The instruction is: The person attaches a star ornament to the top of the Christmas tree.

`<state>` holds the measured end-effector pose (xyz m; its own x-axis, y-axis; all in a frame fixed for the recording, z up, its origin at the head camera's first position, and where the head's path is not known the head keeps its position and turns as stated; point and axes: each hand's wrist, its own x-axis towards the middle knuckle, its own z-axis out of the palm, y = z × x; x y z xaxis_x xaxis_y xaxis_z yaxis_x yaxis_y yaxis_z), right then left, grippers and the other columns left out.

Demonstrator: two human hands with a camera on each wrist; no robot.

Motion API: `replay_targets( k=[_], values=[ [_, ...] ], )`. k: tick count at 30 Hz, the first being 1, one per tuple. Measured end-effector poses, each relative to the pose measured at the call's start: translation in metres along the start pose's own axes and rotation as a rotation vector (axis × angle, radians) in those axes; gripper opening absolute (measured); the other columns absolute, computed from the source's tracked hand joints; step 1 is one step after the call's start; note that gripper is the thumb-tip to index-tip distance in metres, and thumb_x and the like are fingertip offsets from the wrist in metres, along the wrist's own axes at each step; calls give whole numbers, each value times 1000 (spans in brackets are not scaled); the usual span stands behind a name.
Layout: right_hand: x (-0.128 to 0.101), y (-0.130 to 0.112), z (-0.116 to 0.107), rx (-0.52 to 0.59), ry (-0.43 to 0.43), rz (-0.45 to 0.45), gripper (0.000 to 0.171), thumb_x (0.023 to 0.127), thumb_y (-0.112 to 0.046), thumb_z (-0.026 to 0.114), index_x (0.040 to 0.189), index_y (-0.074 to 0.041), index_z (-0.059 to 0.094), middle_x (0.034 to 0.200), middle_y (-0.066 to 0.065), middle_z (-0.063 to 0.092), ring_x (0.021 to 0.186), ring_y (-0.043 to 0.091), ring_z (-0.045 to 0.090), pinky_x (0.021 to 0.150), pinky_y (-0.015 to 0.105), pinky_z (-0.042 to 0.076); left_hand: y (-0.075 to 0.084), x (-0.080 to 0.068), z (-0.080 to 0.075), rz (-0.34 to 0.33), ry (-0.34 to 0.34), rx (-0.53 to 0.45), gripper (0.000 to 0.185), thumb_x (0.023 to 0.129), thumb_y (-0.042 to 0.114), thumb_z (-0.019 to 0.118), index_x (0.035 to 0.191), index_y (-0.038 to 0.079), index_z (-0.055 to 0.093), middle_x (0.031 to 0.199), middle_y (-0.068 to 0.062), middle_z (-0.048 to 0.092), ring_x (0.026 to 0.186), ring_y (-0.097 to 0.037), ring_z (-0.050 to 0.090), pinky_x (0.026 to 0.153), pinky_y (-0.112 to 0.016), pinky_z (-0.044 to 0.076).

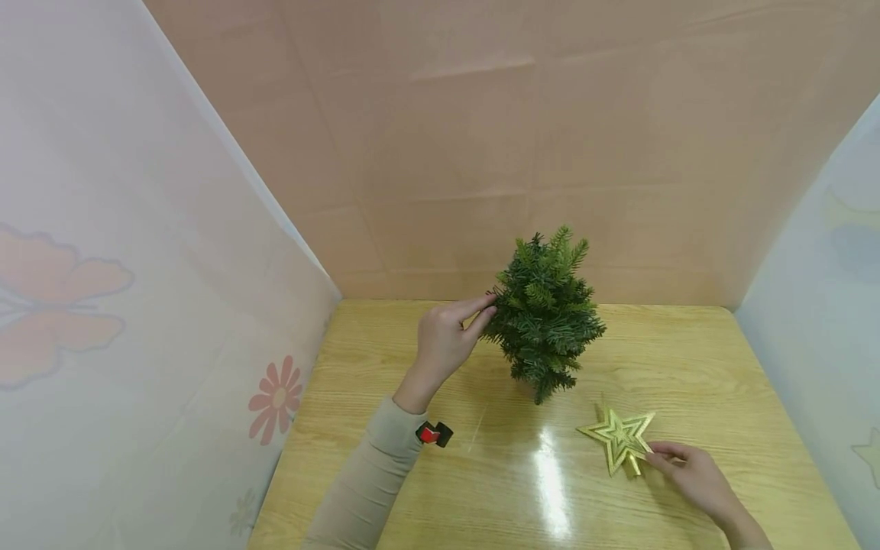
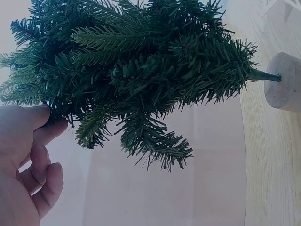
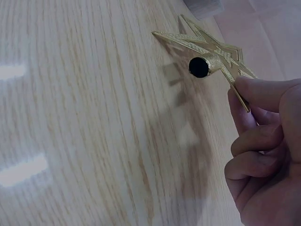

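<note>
A small artificial Christmas tree (image 1: 546, 313) stands upright toward the back of the table, its thin stem set in a round pale base (image 2: 284, 80). On its left side my left hand (image 1: 447, 336) pinches a branch between thumb and forefinger; the fingertips are partly lost in the needles, while the other fingers (image 2: 51, 188) curl loosely below. In front and to the right, my right hand (image 1: 690, 477) pinches one point of a gold star tree topper (image 1: 619, 435). The topper's hollow tube (image 3: 199, 67) faces the right wrist camera, and its shadow falls on the wood.
The light wooden table (image 1: 385, 328) ends at a plain peach backdrop (image 1: 440, 153). Pale printed sheets flank it, with a flower (image 1: 278, 399) on the left one. A black band with a red patch (image 1: 429, 435) is on the left wrist.
</note>
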<state>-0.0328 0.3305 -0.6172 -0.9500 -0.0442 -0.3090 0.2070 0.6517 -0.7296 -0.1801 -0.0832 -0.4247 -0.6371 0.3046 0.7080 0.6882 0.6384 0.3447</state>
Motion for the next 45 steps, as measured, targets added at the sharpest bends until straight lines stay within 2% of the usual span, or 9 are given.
replay_targets(
  k=[4, 13, 16, 23, 25, 31, 36, 42, 45],
  values=[
    [-1, -4, -5, 6, 34, -8, 52, 94, -45, 56, 124, -3, 62, 103, 7, 65, 84, 10, 56, 63, 26, 43, 0, 0, 0, 1, 1, 2, 25, 91, 26, 67, 115, 20, 72, 106, 4, 70, 38, 5, 28, 38, -19, 18],
    [-1, -16, -15, 37, 118, -20, 54, 97, -45, 52, 126, 0, 59, 119, 20, 60, 85, 18, 62, 61, 29, 48, 1, 1, 0, -19, -3, -7, 26, 90, 23, 69, 115, 19, 72, 107, 4, 70, 45, 4, 46, 38, -19, 20],
    [-1, -22, -19, 42, 162, -28, 54, 96, -44, 54, 126, -1, 60, 120, 20, 60, 84, 18, 63, 58, 30, 48, 1, 1, 0, -20, -3, -7, 25, 91, 25, 67, 115, 19, 72, 108, 4, 70, 45, 3, 46, 38, -19, 20],
    [0, -36, -28, 30, 259, -72, 47, 95, -41, 57, 123, -3, 63, 113, 11, 63, 80, -3, 59, 58, 28, 48, 0, 0, 1, -22, -3, -5, 25, 94, 29, 63, 116, 20, 71, 108, 4, 69, 40, 4, 35, 38, -17, 18],
    [0, -39, -31, 27, 269, -73, 48, 95, -41, 58, 124, -3, 62, 113, 8, 62, 80, -6, 57, 58, 28, 48, -1, 0, 1, -16, 0, -6, 25, 93, 28, 64, 115, 19, 72, 108, 4, 70, 42, 4, 40, 38, -17, 18],
    [-1, -50, -38, 48, 257, -53, 50, 94, -43, 57, 125, -3, 61, 111, -1, 62, 81, -3, 58, 59, 29, 48, 0, 1, 1, -15, -5, -13, 26, 90, 22, 69, 115, 20, 72, 107, 5, 70, 47, 2, 50, 39, -18, 20],
    [-2, -59, -42, 35, 287, -63, 50, 94, -43, 58, 124, -4, 62, 109, -5, 62, 80, -2, 59, 59, 27, 47, 0, 1, 1, -28, -15, -18, 26, 91, 24, 67, 116, 20, 71, 108, 4, 70, 43, 4, 40, 38, -19, 20],
    [-5, -72, -48, 27, 343, -74, 49, 93, -42, 60, 123, -4, 63, 106, -10, 60, 78, -3, 59, 58, 24, 45, -1, 0, 1, -25, -14, -12, 26, 90, 22, 68, 116, 20, 71, 107, 4, 70, 42, 4, 37, 39, -18, 19],
    [-5, -79, -52, 48, 358, -64, 50, 93, -43, 60, 124, -4, 62, 105, -16, 58, 78, -6, 58, 58, 24, 45, 0, 0, 1, -20, -11, -16, 26, 91, 24, 67, 116, 20, 71, 108, 4, 70, 43, 4, 41, 39, -18, 19]
  ],
)
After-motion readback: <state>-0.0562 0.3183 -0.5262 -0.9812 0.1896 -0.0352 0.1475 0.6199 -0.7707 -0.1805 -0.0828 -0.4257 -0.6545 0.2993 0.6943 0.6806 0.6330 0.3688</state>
